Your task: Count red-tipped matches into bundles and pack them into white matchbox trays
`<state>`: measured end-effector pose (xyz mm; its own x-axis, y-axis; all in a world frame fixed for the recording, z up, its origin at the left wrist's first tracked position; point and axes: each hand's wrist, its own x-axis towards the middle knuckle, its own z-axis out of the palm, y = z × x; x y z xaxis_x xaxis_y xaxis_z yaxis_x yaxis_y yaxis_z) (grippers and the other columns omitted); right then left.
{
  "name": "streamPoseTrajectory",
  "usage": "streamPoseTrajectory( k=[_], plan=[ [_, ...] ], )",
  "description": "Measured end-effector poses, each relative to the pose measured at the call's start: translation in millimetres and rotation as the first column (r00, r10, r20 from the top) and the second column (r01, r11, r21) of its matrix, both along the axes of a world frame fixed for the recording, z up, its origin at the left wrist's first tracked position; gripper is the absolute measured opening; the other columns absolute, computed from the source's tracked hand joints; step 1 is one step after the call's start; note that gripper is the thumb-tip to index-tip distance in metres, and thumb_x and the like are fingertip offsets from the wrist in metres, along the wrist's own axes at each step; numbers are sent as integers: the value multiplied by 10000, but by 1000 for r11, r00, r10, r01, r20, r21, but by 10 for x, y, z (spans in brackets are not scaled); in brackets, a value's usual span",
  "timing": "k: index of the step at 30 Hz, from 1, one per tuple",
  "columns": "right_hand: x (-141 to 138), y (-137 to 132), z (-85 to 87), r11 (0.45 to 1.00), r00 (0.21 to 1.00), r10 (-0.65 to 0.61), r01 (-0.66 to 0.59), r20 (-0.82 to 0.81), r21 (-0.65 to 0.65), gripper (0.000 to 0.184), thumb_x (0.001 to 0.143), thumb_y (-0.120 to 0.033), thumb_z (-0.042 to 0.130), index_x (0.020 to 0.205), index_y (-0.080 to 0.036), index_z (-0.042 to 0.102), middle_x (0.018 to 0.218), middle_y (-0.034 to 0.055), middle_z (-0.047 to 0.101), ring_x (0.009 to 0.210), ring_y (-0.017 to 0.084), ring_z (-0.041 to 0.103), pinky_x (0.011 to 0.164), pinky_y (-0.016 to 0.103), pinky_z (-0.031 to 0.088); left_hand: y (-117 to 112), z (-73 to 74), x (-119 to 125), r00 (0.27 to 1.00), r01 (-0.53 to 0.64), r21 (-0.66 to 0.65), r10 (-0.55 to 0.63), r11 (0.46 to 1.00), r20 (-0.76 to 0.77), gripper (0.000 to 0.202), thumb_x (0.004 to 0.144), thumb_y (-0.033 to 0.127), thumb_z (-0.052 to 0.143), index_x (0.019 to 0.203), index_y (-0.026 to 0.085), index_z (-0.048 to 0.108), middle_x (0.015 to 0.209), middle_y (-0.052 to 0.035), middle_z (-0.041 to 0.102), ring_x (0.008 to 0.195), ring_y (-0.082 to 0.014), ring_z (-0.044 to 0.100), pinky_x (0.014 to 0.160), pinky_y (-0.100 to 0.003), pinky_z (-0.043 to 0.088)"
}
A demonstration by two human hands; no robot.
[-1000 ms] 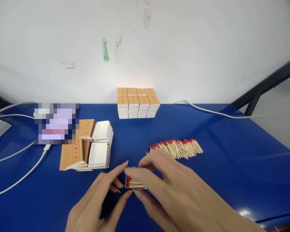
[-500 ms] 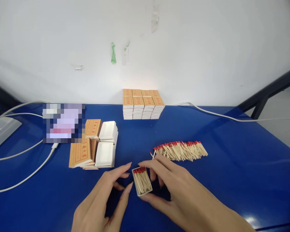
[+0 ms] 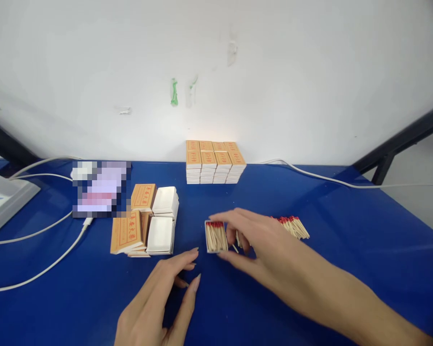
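Observation:
My right hand (image 3: pixel 252 240) grips a small white matchbox tray (image 3: pixel 216 238) by its top and bottom edges, thumb below and forefinger above. Red-headed matches (image 3: pixel 216 234) fill this tray, heads toward the wall. Part of a loose pile of matches (image 3: pixel 294 227) shows beyond my right hand, which hides the rest. My left hand (image 3: pixel 166 293) rests over the table to the lower left of the tray, holding nothing, with thumb and fingers apart. Farther left lie stacked empty white trays (image 3: pixel 160 234) beside orange matchbox sleeves (image 3: pixel 126 232).
Against the white wall stands a block of stacked orange-topped matchboxes (image 3: pixel 215 161). A pixelated device (image 3: pixel 103 187) lies at the left with a white cable (image 3: pixel 68 250) plugged in. Another white cable (image 3: pixel 321 176) runs along the back right of the blue table (image 3: pixel 328 288).
My right hand has carried the filled tray away from me, toward the back of the table, and straightened it. My left hand stays nearly still, now apart from the tray. The view has tilted slightly.

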<state>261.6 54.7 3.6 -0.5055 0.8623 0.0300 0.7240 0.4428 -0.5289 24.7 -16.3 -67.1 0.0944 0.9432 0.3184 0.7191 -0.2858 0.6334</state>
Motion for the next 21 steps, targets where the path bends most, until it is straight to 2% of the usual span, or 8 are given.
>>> streamPoseTrajectory(
  k=[2,3,5,9,14,21],
  plan=[
    [-36,240,52,1000,1000,17,-17,5,23,414,1054,-264,700,1455,-279,599,1261,51,734,1146,227,708,979,389,558,0,0,9,1000,14,12,-15,1000,25,288,1093,407,594,1376,401,652,1126,66,804,884,-80,791,884,-158,640],
    [-65,372,60,999,999,29,-30,14,26,385,1050,-284,706,1425,-269,619,1140,37,748,1069,227,708,930,385,548,3,1,13,999,27,19,-27,999,39,269,1092,398,598,1354,396,662,1136,65,809,893,-86,794,894,-169,644],
    [-128,629,32,998,998,50,-51,23,25,393,1041,-295,713,1421,-236,629,1021,28,743,988,229,687,888,384,518,11,4,17,997,50,28,-51,998,54,241,1090,375,608,1323,388,673,1173,68,816,926,-94,799,923,-185,648],
    [-222,988,-118,995,995,103,-103,14,-1,393,1010,-233,718,1393,-183,643,979,18,740,907,198,665,879,363,489,32,10,0,996,82,59,-83,995,17,202,1088,309,623,1277,365,668,1264,69,807,1061,-87,798,966,-163,626],
    [-254,1102,-220,993,994,109,-109,-9,-42,430,1016,-288,725,1423,-186,631,970,8,754,851,185,666,810,339,476,50,28,-33,988,156,98,-155,983,-21,243,1049,226,678,1266,333,653,1271,38,808,1126,-87,798,994,-141,608],
    [-218,1032,-138,996,996,83,-82,17,-30,499,999,-305,754,1468,-214,612,975,14,756,874,203,668,820,360,503,28,-4,8,995,92,80,-95,993,31,203,1078,269,638,1248,374,669,1281,92,793,1132,-54,778,1033,-122,573]
  ],
)
